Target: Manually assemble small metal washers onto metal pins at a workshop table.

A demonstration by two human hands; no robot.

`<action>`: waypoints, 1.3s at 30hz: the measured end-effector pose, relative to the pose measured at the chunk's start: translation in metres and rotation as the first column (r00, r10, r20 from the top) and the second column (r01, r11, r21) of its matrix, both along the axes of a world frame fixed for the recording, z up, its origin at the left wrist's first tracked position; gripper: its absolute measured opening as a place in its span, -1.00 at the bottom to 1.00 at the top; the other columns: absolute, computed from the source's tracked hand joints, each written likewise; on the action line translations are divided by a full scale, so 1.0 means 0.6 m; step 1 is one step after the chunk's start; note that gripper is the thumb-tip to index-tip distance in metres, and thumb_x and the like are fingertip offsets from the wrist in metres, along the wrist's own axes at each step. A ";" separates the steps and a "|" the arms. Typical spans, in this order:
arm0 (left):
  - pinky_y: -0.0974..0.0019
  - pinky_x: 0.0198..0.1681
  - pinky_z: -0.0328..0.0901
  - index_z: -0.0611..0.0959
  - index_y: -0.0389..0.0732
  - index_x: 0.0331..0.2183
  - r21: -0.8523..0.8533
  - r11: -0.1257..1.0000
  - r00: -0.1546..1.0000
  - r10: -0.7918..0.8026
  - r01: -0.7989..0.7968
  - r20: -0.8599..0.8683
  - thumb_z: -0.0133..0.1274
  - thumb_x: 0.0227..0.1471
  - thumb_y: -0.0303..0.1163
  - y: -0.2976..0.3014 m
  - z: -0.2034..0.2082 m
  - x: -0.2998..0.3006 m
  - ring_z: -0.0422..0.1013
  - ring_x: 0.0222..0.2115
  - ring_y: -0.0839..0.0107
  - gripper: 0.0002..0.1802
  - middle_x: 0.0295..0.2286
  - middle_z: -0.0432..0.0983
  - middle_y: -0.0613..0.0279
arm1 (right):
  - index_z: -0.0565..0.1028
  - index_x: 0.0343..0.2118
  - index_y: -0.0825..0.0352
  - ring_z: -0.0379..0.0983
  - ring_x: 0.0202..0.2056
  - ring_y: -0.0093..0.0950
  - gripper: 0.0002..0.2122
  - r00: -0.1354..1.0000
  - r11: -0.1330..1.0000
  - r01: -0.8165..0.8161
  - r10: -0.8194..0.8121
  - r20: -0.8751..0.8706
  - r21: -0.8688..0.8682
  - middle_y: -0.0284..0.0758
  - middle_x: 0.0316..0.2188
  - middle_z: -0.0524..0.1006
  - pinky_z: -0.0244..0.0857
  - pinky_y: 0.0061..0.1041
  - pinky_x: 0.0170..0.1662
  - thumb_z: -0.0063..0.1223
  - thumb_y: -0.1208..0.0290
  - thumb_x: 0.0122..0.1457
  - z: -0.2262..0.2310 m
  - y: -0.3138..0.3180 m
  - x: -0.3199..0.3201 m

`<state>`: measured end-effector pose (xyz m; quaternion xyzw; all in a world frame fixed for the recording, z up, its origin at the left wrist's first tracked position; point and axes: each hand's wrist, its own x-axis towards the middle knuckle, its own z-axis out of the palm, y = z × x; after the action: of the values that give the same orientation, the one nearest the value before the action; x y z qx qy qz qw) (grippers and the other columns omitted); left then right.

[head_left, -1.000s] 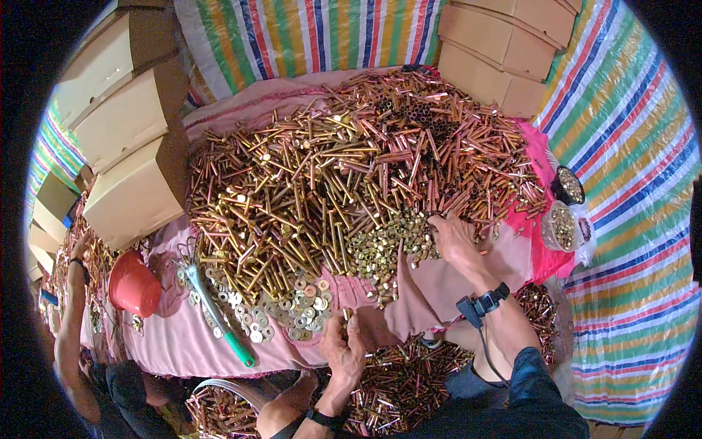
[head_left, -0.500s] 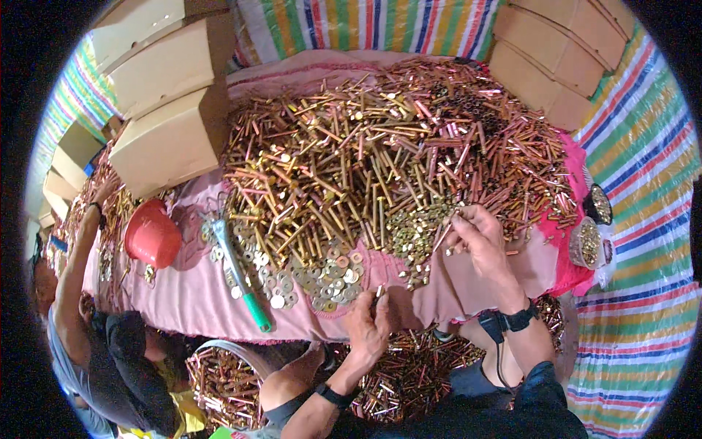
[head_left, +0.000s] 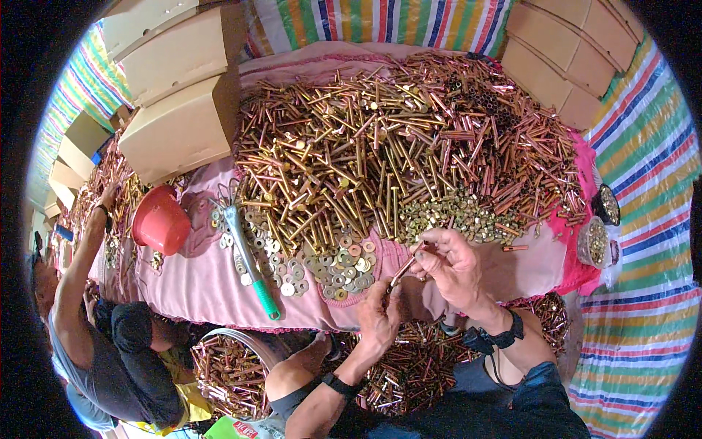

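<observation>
Both hands meet over the front edge of the cloth-covered table. My left hand (head_left: 379,318) is closed, pinching the lower end of a slim copper-coloured bolt (head_left: 401,270) that slants up to the right. At its upper end the fingers of my right hand (head_left: 452,269) are closed round it, hiding that end. Just beyond my right hand lies a heap of small brassy nuts (head_left: 439,218). Flat round washers (head_left: 344,272) are scattered beyond my left hand. Behind them rises a wide pile of long bolts (head_left: 344,161) and coppery sleeves (head_left: 486,102).
A green-handled metal whisk (head_left: 252,267) lies left of the washers, by a red bucket (head_left: 162,223). Cardboard boxes are stacked at back left (head_left: 179,128) and right (head_left: 559,66). Clear tubs (head_left: 596,241) stand at right. Another person's arm (head_left: 80,256) reaches in at left.
My right hand has come left and down from the nuts, bringing the coppery piece to my left hand. The two hands, apart before, now meet at the bolt. The view has shifted slightly.
</observation>
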<state>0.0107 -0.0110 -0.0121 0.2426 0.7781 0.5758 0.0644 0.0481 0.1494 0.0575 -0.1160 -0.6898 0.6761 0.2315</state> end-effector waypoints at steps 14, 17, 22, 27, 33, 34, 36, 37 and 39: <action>0.28 -0.23 0.41 0.59 -0.34 -0.10 0.112 0.994 0.993 -0.015 0.001 0.119 0.12 0.20 -0.42 -0.004 -0.016 0.004 0.53 -0.34 0.30 -0.74 -0.33 0.59 0.02 | 0.59 -0.21 0.35 0.51 -0.27 -0.24 -0.83 0.925 0.678 -0.299 0.034 0.378 0.671 -0.20 -0.29 0.53 0.40 -0.30 -0.15 0.16 0.40 0.19 -0.007 0.057 0.012; 0.28 -0.23 0.41 0.58 -0.34 -0.10 0.118 0.993 0.993 -0.018 0.004 0.116 0.11 0.21 -0.42 0.001 -0.005 0.002 0.52 -0.34 0.32 -0.74 -0.34 0.58 0.03 | 0.55 -0.17 0.39 0.46 -0.34 -0.20 -0.80 0.937 0.579 -0.322 0.084 0.338 0.749 -0.16 -0.37 0.47 0.35 -0.26 -0.27 0.15 0.44 0.17 -0.026 0.080 0.020; 0.24 -0.24 0.40 0.57 -0.33 -0.08 0.074 0.997 0.995 0.001 -0.009 0.097 0.09 0.23 -0.42 -0.004 -0.006 0.000 0.52 -0.35 0.26 -0.75 -0.36 0.57 0.02 | 0.51 -0.13 0.35 0.40 -0.35 -0.14 -0.79 0.874 0.477 -0.451 0.064 0.482 0.754 -0.16 -0.38 0.39 0.27 -0.19 -0.32 0.10 0.47 0.17 -0.048 0.057 0.027; 0.29 -0.31 0.39 0.57 -0.28 -0.08 0.119 0.992 0.998 0.048 -0.044 -0.032 0.10 0.21 -0.49 0.001 -0.021 -0.001 0.49 -0.42 0.30 -0.77 -0.41 0.54 0.07 | 0.51 -0.15 0.35 0.39 -0.38 -0.18 -0.81 0.916 0.548 -0.366 0.069 0.396 0.752 -0.16 -0.39 0.37 0.28 -0.20 -0.35 0.10 0.49 0.17 -0.062 0.051 0.021; 0.28 -0.39 0.37 0.57 -0.26 -0.11 0.058 0.998 1.000 0.011 -0.010 -0.011 0.13 0.18 -0.52 -0.001 -0.021 -0.001 0.45 -0.50 0.30 -0.78 -0.44 0.52 0.07 | 0.50 -0.11 0.46 0.53 -0.39 -0.51 -0.78 0.855 0.949 -0.257 0.134 0.500 0.185 -0.29 -0.38 0.56 0.41 -0.49 -0.35 0.09 0.44 0.26 -0.026 0.037 -0.001; 0.26 -0.40 0.37 0.57 -0.26 -0.11 0.061 0.998 1.000 0.008 -0.008 0.005 0.13 0.18 -0.52 0.000 -0.018 0.000 0.45 -0.50 0.29 -0.78 -0.44 0.52 0.05 | 0.49 -0.06 0.47 0.54 -0.38 -0.53 -0.74 0.869 0.961 -0.249 0.167 0.465 0.121 -0.29 -0.38 0.57 0.42 -0.51 -0.34 0.07 0.42 0.28 -0.017 0.032 0.000; 0.23 -0.38 0.37 0.56 -0.25 -0.08 0.062 0.998 0.998 0.013 -0.009 -0.059 0.12 0.18 -0.53 -0.002 -0.021 -0.002 0.47 -0.48 0.19 -0.75 -0.43 0.51 0.02 | 0.47 0.03 0.51 0.56 -0.36 -0.56 -0.66 0.895 0.971 -0.239 0.225 0.386 -0.012 -0.27 -0.39 0.61 0.44 -0.54 -0.31 0.03 0.38 0.30 0.008 0.019 0.002; 0.23 -0.38 0.37 0.55 -0.25 -0.08 0.068 0.998 0.998 0.009 -0.004 -0.069 0.12 0.17 -0.53 -0.005 -0.026 -0.003 0.47 -0.47 0.17 -0.74 -0.43 0.51 0.01 | 0.45 0.07 0.53 0.57 -0.34 -0.54 -0.63 0.871 0.967 -0.254 0.239 0.430 -0.023 -0.25 -0.37 0.62 0.44 -0.55 -0.30 0.02 0.36 0.30 0.029 0.009 0.003; 0.21 -0.37 0.37 0.54 -0.25 -0.06 0.069 0.997 0.997 -0.019 0.023 -0.070 0.11 0.15 -0.55 -0.007 -0.028 -0.003 0.48 -0.46 0.13 -0.71 -0.43 0.51 0.00 | 0.46 0.07 0.53 0.57 -0.34 -0.55 -0.63 0.887 0.961 -0.275 0.260 0.381 -0.016 -0.24 -0.37 0.62 0.44 -0.56 -0.29 0.01 0.35 0.31 0.015 0.004 0.008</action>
<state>0.0088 -0.0155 -0.0287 0.2728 0.7566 0.5932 0.0348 0.0527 0.1520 0.0663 -0.1442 -0.7437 0.6528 0.0004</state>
